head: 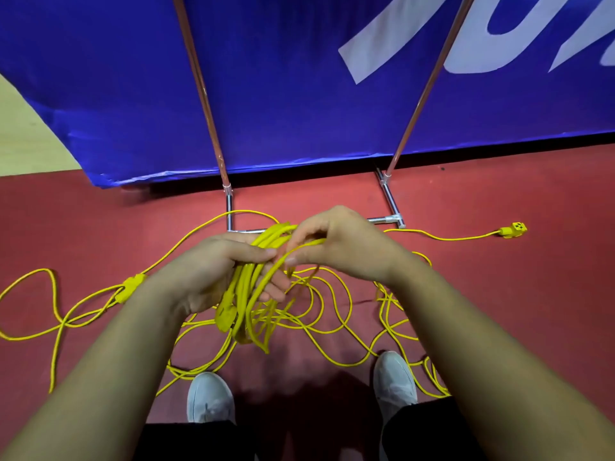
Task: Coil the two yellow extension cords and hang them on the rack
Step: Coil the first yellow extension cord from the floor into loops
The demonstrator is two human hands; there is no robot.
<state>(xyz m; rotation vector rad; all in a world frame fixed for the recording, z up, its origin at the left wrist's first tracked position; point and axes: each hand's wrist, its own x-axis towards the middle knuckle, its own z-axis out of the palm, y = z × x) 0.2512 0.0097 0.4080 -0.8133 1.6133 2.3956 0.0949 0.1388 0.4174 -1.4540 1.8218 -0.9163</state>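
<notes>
Head view, left hand point(213, 271) gripping coil point(248, 294), plug half hidden

Two bare hands: left hand point(213, 271) and right hand point(339, 247). One bundled coil point(248, 294) of yellow cord, gripped in the left fingers. One single strand point(314, 242), pinched in the right fingers. Loose cord point(446, 239) in many tangled loops on the red floor point(515, 311); number of separate cords impossible to tell. One yellow socket block point(514, 229). One joined yellow connector point(131, 287). Two grey shoes: left shoe point(209, 397), right shoe point(394, 380). Two slanted rack poles: left pole point(206, 104), right pole point(422, 94). One blue banner point(283, 94).
</notes>
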